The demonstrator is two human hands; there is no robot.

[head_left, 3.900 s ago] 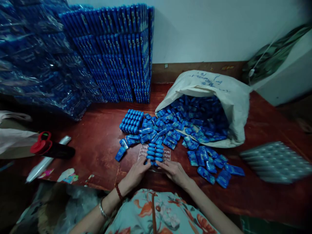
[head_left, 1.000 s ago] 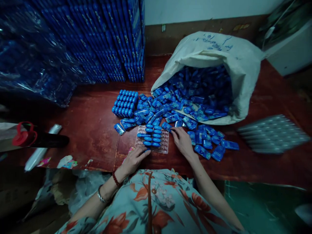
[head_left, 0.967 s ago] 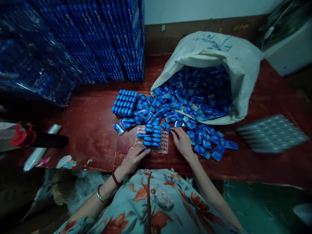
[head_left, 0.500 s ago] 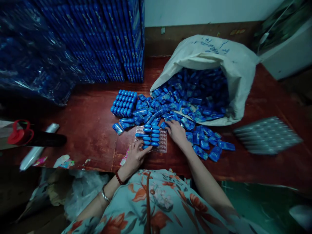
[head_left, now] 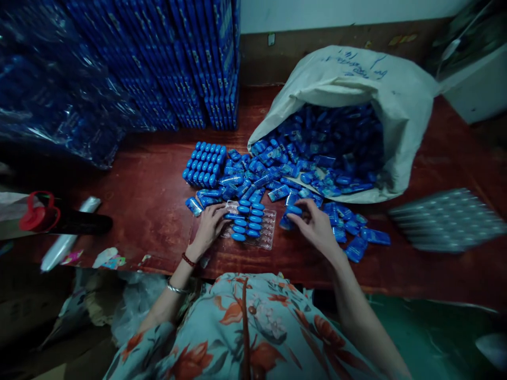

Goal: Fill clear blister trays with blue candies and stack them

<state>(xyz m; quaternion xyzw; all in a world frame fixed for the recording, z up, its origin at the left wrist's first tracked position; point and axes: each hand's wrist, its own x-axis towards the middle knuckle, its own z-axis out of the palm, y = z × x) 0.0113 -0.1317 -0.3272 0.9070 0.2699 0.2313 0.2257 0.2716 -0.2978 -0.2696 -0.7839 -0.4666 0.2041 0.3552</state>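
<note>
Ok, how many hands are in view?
2: left hand at the left edge of the clear tray, right hand holding a blue packet beyond its right edge. No others show.

Glossy plastic packs (head_left: pixel 231 180), clear plastic tray (head_left: pixel 269 229), matt cloth-like sack (head_left: pixel 412 126)

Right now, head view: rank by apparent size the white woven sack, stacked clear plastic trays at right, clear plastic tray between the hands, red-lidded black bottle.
1. White woven sack
2. Stacked clear plastic trays
Unranked: clear plastic tray between the hands, red-lidded black bottle; too alike, tray partly covered.
</note>
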